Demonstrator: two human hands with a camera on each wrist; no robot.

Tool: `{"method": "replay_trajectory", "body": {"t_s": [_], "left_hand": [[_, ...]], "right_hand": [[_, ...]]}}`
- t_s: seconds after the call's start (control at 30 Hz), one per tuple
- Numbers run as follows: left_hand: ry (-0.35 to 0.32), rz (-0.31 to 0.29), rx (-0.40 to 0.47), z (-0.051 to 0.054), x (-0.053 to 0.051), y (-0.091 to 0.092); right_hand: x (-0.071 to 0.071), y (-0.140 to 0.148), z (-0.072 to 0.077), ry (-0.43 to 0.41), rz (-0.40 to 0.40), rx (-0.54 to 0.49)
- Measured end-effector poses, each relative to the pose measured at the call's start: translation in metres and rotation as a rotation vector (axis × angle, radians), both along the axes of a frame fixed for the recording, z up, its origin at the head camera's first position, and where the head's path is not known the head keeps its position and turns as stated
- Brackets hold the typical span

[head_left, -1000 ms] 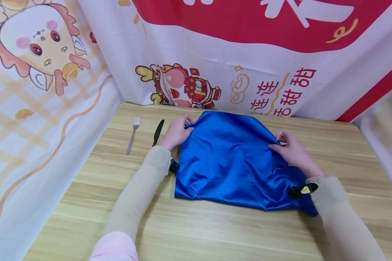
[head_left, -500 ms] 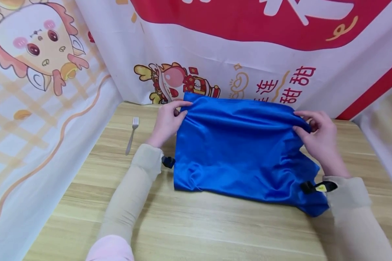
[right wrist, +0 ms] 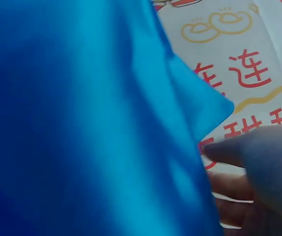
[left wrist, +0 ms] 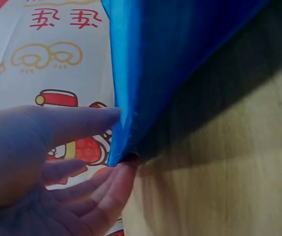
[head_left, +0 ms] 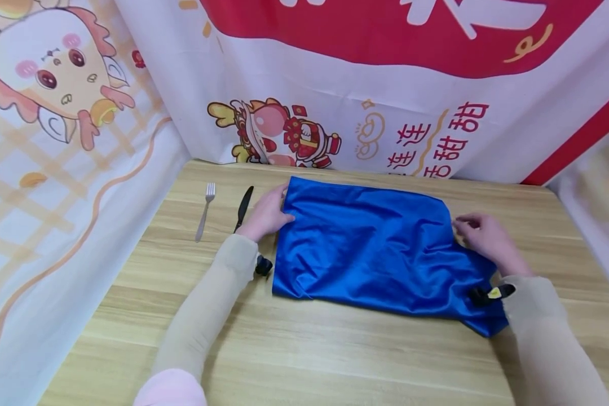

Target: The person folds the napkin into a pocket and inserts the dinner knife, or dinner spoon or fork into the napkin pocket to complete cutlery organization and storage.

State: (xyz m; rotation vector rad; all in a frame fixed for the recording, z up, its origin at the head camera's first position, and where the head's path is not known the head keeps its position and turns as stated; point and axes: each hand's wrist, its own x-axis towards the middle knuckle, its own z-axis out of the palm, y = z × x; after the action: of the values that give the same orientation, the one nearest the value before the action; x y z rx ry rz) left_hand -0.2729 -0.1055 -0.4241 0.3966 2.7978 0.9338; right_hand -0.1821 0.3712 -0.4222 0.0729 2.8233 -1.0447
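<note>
A shiny blue cloth [head_left: 360,242] lies on the wooden table, creased, with its right side bunched toward my right wrist. My left hand [head_left: 266,214] is at the far left corner, thumb and fingers spread along the edge. In the left wrist view, the fingertips of the left hand [left wrist: 77,162] touch the cloth [left wrist: 146,73]. Just off the far right edge is my right hand [head_left: 489,239], its fingers loosely bent and holding nothing. The right wrist view has the right hand [right wrist: 259,172] beside a folded-out flap of the cloth [right wrist: 200,98].
A fork [head_left: 205,211] and a dark knife [head_left: 243,208] lie side by side on the table [head_left: 147,316], left of the left hand. A printed white and red curtain [head_left: 304,73] hangs along the back, and another printed sheet [head_left: 81,186] covers the left side.
Both hands lifted and spread the cloth's far edge, then lowered it to the table. The right hand moved rightward and let go; the left loosened its pinch. The knife shows again.
</note>
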Motion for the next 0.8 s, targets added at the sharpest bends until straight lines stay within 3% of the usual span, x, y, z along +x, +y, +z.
{"method": "replay_trajectory", "body": {"t_s": [0.13, 0.23, 0.33, 0.4, 0.47, 0.57, 0.63, 0.7, 0.8], "left_hand": [[-0.069, 0.053, -0.025, 0.000, 0.010, -0.004], [-0.127, 0.086, -0.044, -0.001, 0.017, -0.005], [-0.148, 0.096, -0.048, -0.001, 0.021, -0.006], [-0.144, 0.082, -0.039, -0.001, 0.023, -0.008], [-0.130, 0.066, -0.025, -0.002, 0.024, -0.010], [-0.087, 0.064, 0.002, -0.002, 0.025, -0.015], [-0.044, 0.075, 0.019, -0.002, 0.024, -0.018], [-0.011, 0.082, 0.030, -0.001, 0.023, -0.020], [-0.021, 0.078, 0.017, 0.000, 0.022, -0.020]], "right_hand": [[0.008, 0.002, -0.001, -0.070, 0.061, 0.115], [0.010, 0.000, -0.001, -0.126, 0.082, 0.130], [0.011, -0.002, -0.002, -0.129, 0.103, 0.129], [0.012, -0.003, -0.004, -0.057, 0.103, 0.112], [0.013, -0.003, -0.007, 0.087, 0.061, 0.076], [0.015, -0.003, -0.009, 0.341, -0.071, 0.029], [0.017, -0.002, -0.009, 0.450, -0.155, 0.007], [0.018, 0.000, -0.008, 0.458, -0.190, 0.010], [0.020, 0.006, -0.007, 0.304, -0.153, 0.036]]}}
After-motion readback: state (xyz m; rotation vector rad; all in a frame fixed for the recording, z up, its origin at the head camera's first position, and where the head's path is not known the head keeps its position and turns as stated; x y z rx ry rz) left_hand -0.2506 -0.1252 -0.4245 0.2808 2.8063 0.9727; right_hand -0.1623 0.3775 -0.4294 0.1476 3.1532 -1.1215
